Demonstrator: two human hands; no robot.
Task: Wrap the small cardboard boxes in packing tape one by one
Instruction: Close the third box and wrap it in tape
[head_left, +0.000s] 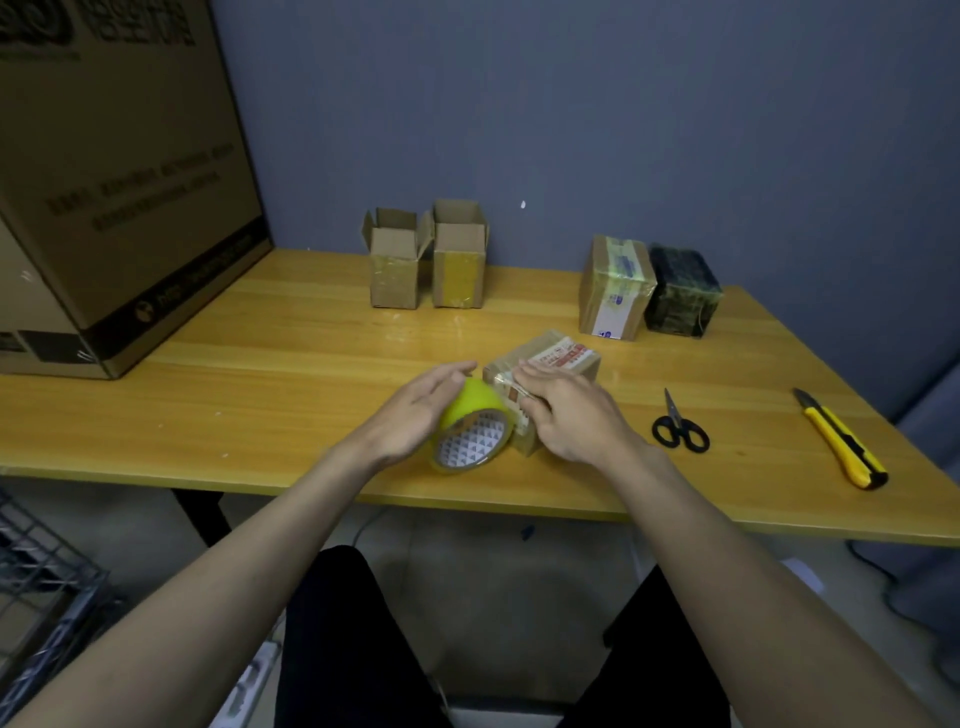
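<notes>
A small cardboard box (558, 358) with a red-and-white printed label lies on its side near the middle of the yellow wooden table (270, 395). My right hand (571, 415) lies flat over the box's near end, fingers straight and pressing on it. A yellow roll of packing tape (472, 426) stands on edge just left of the box, touching it. My left hand (415, 410) rests against the roll's left side with straight fingers. Two open-topped small boxes (397, 270) (460, 265) stand at the back. A taped box (615, 286) and a dark wrapped box (680, 291) stand at the back right.
Black scissors (679, 428) lie right of my right hand, and a yellow utility knife (841, 441) lies further right near the table's edge. A large cardboard carton (119, 176) fills the table's left end. A wire rack (47, 587) stands on the floor at lower left.
</notes>
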